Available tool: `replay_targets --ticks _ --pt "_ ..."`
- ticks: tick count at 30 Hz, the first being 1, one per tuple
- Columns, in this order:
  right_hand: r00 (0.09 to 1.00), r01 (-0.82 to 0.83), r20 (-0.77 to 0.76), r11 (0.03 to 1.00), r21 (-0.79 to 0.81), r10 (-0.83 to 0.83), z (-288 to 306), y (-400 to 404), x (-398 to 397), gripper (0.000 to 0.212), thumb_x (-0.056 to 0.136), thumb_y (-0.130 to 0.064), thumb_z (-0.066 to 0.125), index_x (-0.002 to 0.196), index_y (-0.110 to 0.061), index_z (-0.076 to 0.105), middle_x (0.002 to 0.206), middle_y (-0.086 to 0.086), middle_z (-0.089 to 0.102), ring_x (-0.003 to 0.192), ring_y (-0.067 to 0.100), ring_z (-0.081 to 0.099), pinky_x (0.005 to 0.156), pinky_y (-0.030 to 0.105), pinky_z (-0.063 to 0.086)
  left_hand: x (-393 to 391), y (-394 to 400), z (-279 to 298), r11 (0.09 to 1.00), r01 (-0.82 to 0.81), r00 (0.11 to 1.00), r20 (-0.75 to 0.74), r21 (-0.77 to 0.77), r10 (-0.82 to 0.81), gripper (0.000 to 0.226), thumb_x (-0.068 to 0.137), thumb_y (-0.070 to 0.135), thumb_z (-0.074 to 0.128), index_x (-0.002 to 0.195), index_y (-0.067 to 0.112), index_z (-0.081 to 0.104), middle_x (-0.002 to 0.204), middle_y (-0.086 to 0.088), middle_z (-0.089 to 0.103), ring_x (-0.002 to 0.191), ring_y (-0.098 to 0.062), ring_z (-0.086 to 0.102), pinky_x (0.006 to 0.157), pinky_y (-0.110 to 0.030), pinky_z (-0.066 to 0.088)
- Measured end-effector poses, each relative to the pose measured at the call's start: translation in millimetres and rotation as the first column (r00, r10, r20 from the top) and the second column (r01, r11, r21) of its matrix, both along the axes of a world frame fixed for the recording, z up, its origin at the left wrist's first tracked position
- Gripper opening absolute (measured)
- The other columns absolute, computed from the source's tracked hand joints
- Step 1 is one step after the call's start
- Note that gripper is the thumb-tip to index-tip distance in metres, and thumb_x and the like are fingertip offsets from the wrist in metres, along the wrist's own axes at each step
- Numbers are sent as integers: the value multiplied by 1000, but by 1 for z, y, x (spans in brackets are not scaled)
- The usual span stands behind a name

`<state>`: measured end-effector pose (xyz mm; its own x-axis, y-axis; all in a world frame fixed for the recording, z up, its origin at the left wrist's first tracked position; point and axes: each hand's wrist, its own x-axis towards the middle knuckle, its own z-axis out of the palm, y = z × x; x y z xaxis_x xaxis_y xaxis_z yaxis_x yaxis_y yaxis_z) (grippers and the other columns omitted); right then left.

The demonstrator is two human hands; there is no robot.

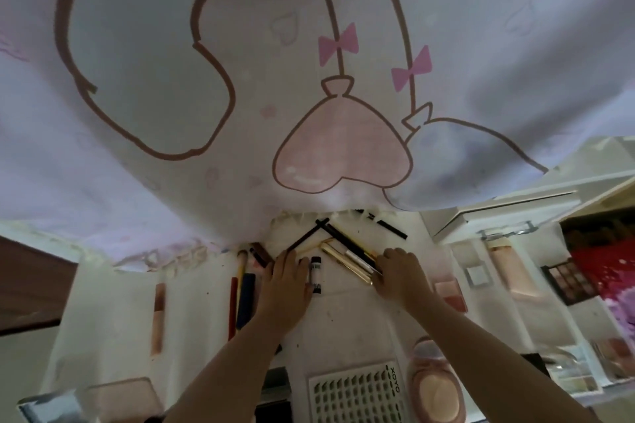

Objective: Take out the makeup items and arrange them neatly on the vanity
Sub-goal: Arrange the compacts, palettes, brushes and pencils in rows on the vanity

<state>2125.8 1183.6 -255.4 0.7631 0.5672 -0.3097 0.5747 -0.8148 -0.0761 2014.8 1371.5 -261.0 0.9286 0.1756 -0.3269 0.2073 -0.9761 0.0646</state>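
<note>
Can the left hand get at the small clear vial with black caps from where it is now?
Probably yes. The left hand lies flat right beside the vial, on its left, and nothing stands between them.

- "XOYO" is printed in dark letters, running sideways, along the right edge of the white card (pixel 357 395) with rows of small cut-outs, at the near edge of the vanity (pixel 343 319).
- No other text is legible.

On the white vanity top (pixel 343 319), the left hand (pixel 287 280) is laid flat beside a small vial (pixel 316 274); gold tubes (pixel 347 259) are touched by the right hand (pixel 400 269), under a printed cloth (pixel 309 79).
</note>
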Motion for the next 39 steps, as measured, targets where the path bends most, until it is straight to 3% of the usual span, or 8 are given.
replay_targets --ticks 4,7,13,20,25,32,35,39 --pt "1000 -11 -8 998 -69 11 -2 0 1 33 90 -25 43 118 -10 53 118 8 54 111 25 49 90 30 37 0 7 -8 998 15 998 55 67 -19 51 61 46 78 101 15 69 106 -11 69 98 -26 67 75 -39 56" --pt "999 -34 -8 990 -135 33 -3 3 -2 31 93 -22 41 121 -10 50 122 9 52 113 25 47 93 33 38 -1 10 -5 999 20 996 81 28 -22 45 76 44 48 98 12 69 103 -13 70 94 -28 69 72 -41 56" --pt "998 42 44 987 -158 -35 7 6 -5 34 93 -32 42 116 -10 55 118 8 56 110 23 50 90 32 40 -2 10 12 998 -33 999 17 -50 34 54 99 36 26 147 15 11 156 -8 6 144 -23 3 117 -40 6" --pt "998 -55 19 996 73 53 75 8 -5 29 95 -30 38 105 -7 52 103 9 61 97 26 59 74 30 44 2 3 36 982 -2 974 224 -188 44 60 97 31 39 146 10 12 151 -6 19 140 -19 16 114 -25 14" --pt "969 -76 -188 918 389 160 130 36 -22 27 96 -24 41 82 -8 58 71 3 54 66 17 50 57 14 35 5 -3 79 929 69 913 398 -363 88 41 97 30 34 128 7 45 122 -11 55 113 -24 51 92 -27 38" --pt "966 236 -242 675 699 -87 177 73 -28 30 98 -10 31 103 -1 59 65 -10 41 57 1 36 50 6 35 -9 21 156 975 160 813 539 155 -220 39 93 45 34 87 12 54 62 1 62 47 -13 55 42 -22 34" --pt "978 197 -203 585 786 -57 202 82 -29 28 96 -5 31 104 -3 57 58 -3 38 48 5 35 41 12 33 -7 32 195 982 185 913 365 27 -182 33 98 39 31 106 11 47 82 -6 62 70 -25 56 56 -26 33" --pt "997 -49 11 505 862 79 232 85 -34 23 95 -3 34 104 -3 55 52 -4 37 40 2 43 39 13 30 -9 38 220 955 212 899 424 -208 -107 19 99 33 33 89 17 38 61 8 40 58 -18 43 51 -21 31"
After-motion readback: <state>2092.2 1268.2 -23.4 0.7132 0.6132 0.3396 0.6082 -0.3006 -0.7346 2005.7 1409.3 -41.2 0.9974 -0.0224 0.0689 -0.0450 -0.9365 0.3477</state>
